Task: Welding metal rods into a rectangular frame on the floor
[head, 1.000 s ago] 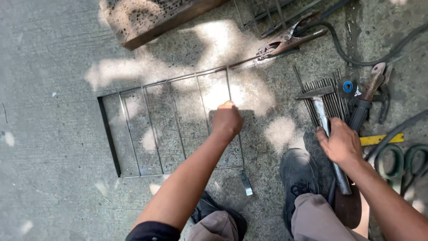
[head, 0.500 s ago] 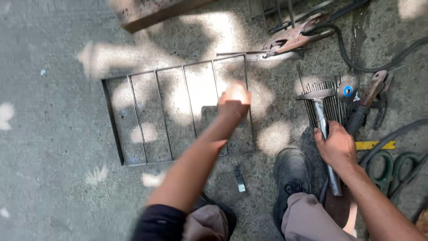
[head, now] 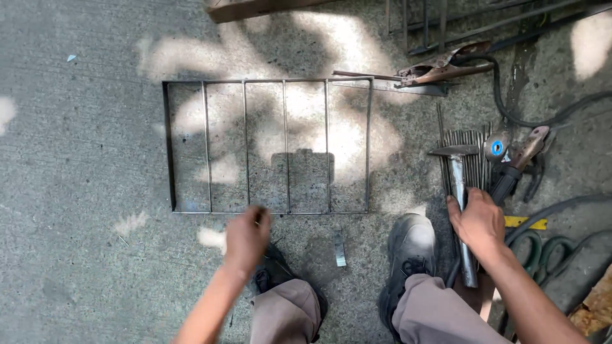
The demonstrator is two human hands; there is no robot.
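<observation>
A rectangular metal frame (head: 167, 146) with several upright bars lies flat on the concrete in front of me. My left hand (head: 247, 236) hovers just below its near rail, fingers curled and blurred by motion, so I cannot tell whether it holds anything. My right hand (head: 478, 223) is wrapped over the metal handle of a hammer (head: 455, 167) lying on the ground to the right, its head pointing away from me. My shoes (head: 411, 245) stand between the two hands.
A bundle of welding rods (head: 475, 150) and an electrode holder (head: 517, 167) lie beside the hammer. A ground clamp (head: 440, 67) grips a strip at the frame's far right corner. Cables (head: 561, 118) run along the right. A small metal offcut (head: 340, 248) lies near my feet.
My left hand has pulled back from the middle of the frame to its near edge. The view has shifted, so the frame sits squarer. My right hand stays on the hammer.
</observation>
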